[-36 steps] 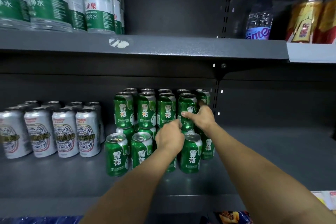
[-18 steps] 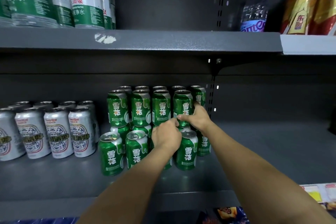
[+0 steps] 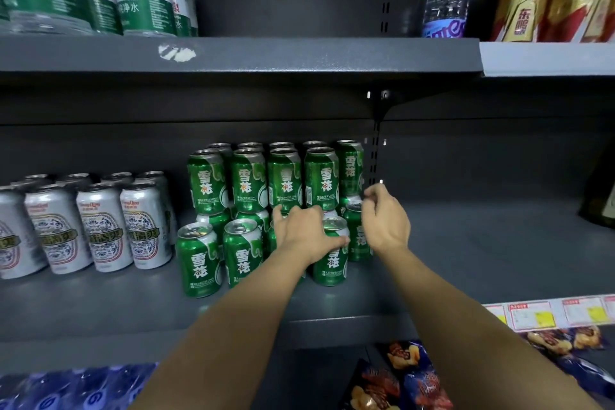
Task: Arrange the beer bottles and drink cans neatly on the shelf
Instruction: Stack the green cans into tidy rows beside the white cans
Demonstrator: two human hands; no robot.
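From the head camera, green beer cans (image 3: 266, 183) stand stacked in two tiers at the middle of the dark shelf (image 3: 466, 260), toward its back wall, with a front row nearer the shelf's front edge. The left hand (image 3: 304, 233) wraps its grip around a front-row green can (image 3: 330, 263). The right hand (image 3: 386, 218) hovers beside the stack, fingers loosely curled, holding nothing. Silver cans (image 3: 100, 226) stand toward the shelf's left edge.
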